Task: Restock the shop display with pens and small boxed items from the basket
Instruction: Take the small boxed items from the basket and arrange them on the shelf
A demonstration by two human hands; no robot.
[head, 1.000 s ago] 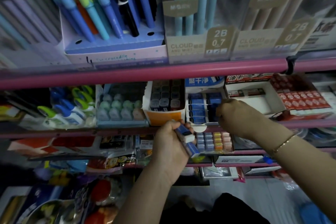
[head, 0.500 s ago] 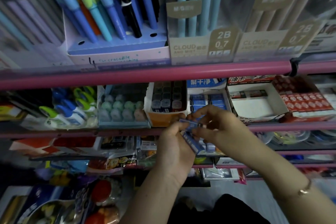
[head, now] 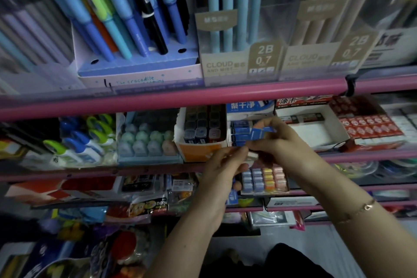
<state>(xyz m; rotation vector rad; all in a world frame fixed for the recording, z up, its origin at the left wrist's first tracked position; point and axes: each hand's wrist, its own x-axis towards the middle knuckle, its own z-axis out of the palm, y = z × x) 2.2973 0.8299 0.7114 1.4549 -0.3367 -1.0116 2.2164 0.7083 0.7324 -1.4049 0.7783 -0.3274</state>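
A person's two bare hands meet in front of the middle shelf of a pink-railed shop display [head: 203, 97]. The right hand [head: 284, 142], a thin gold bracelet [head: 367, 206] on its wrist, pinches a small blue boxed eraser [head: 262, 132] between thumb and fingertips, holding it just in front of the open white display carton of matching blue erasers [head: 239, 131] that sits on the middle shelf near its centre. The left hand [head: 222, 169], just below and touching the right, is curled round more small blue-and-white boxes [head: 232, 196], one white end [head: 252, 155] poking out between the two hands. To the left of the carton on the same shelf stand an orange-fronted box of dark square items [head: 204, 133], a pale blue tray of pastel rounded erasers [head: 146, 140] and blue and green correction-tape dispensers [head: 76, 140]. To its right lie a nearly empty white carton [head: 313, 131] and a red carton of small red packets [head: 370, 126]. On the top shelf, blue, green and black pens [head: 126, 18] lean in a lilac holder, beside clear boxes of light blue pencils marked 2B 0.7 [head: 237, 29]. On the shelf below, just under the hands, sits a tray of small blue, orange and pink blocks [head: 264, 179].
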